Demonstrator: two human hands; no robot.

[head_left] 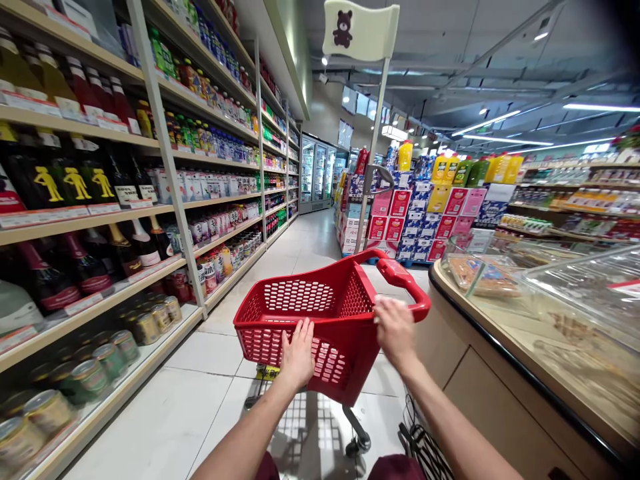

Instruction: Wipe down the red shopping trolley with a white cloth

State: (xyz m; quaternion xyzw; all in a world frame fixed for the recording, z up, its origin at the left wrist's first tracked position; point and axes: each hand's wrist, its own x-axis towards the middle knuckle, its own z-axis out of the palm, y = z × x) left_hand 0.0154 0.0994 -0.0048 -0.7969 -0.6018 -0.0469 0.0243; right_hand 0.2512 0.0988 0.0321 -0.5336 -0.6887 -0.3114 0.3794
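A small red plastic shopping cart (320,327) with a perforated basket stands side-on before me, its handle (400,277) to the right. My left hand (299,353) lies against the near side of the basket, fingers stretched out and tips at the rim. At the rear corner beside the handle, my right hand (395,327) has its fingers curled over the cart's edge; they are slightly blurred. From the cart's far side rises a pole (379,107) carrying a cream flag (360,30) with a bear on it. A caster wheel (359,443) shows below.
Shelves (165,140) of bottles and cans line the left side. A glass-topped counter (500,340) stands close on the right, with black cables (425,447) on the floor by its base. Stacked drink cartons (415,223) and glass-door fridges (317,170) are farther ahead along the tiled aisle.
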